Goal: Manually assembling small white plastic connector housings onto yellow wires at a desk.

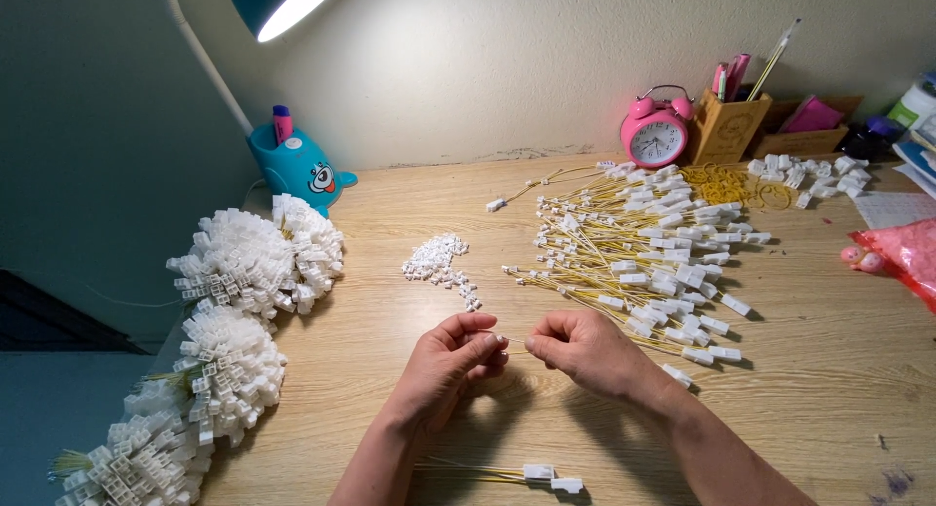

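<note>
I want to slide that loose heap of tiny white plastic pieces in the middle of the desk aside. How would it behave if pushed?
The heap of tiny white pieces would probably scatter rather than move as one, since some already trail off toward the hands. Each piece looks very light. On the smooth wooden desk they would likely skid easily.

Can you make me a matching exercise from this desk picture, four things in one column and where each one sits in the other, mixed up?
Things:
1. pink alarm clock
2. blue lamp base
3. bundles of white plugs
4. loose pile of yellow wires

Places:
A. along the desk's left edge
B. at the back, beside the wooden pen holder
C. middle right of the desk, just beyond the hands
D. back left, under the lamp

Pairs: 1-B, 2-D, 3-A, 4-C
</note>
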